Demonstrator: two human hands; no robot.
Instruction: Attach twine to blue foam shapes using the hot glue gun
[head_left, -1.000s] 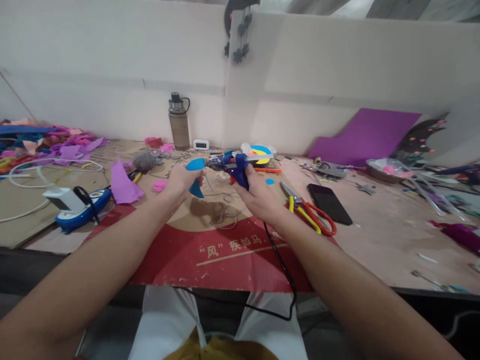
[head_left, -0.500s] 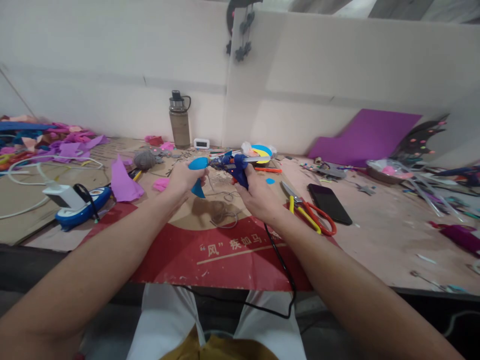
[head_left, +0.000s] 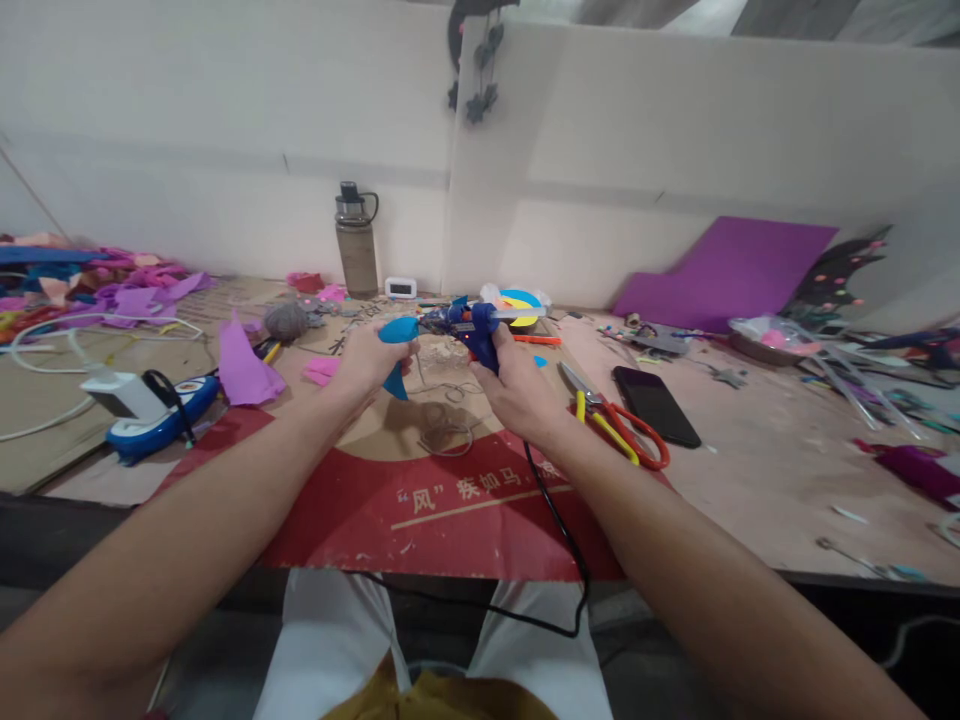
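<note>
Your left hand (head_left: 366, 362) pinches a blue piece (head_left: 398, 329); your right hand (head_left: 523, 388) grips a glue gun (head_left: 483, 346), its nozzle close by the piece's edge. Both are above the red-printed cardboard (head_left: 337, 520) on the table (head_left: 750, 500), near loose string (head_left: 448, 454).

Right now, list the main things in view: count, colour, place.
Pistol-shaped glue gun: one, blue, right hand
Curved sheet cutting: count unclear, blue, left hand
Flat slab phone: one, black, right of centre
Metal scissors: one, red and yellow handles, left of phone
Tall capped bottle: one, greyish, near wall
Small digital clock: one, white, right of bottle
Large flat sheet: one, purple, right, near wall
Crumpled scraps: many, mixed colours, far left
Hands: two, bare, centre
</note>
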